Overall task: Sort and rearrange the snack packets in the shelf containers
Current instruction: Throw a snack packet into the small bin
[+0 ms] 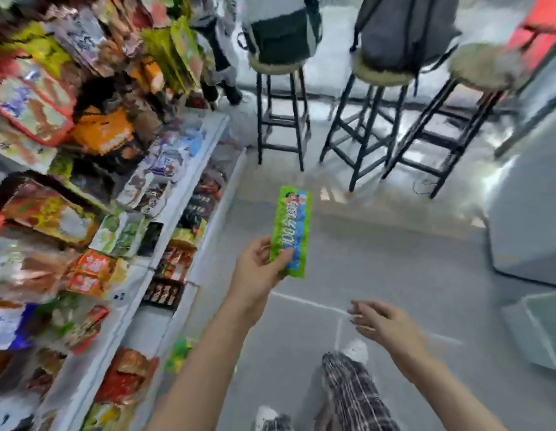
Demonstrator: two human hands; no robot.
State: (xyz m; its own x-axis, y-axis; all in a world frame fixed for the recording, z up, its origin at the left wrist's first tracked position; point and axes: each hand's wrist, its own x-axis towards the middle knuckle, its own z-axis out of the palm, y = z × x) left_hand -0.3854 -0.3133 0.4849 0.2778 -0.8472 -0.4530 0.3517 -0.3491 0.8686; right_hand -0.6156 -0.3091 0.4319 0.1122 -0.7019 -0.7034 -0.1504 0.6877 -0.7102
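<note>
My left hand grips the lower end of a long green and blue snack packet, holding it upright over the grey floor, to the right of the shelves. My right hand hovers lower right with fingers loosely spread and holds nothing. White shelves on the left carry containers crowded with several colourful snack packets, blurred by motion.
Three black-legged stools stand at the back, two with backpacks on them. A white cabinet stands at the right and a clear plastic bin sits on the floor below it. My checked trousers and white shoes show at the bottom.
</note>
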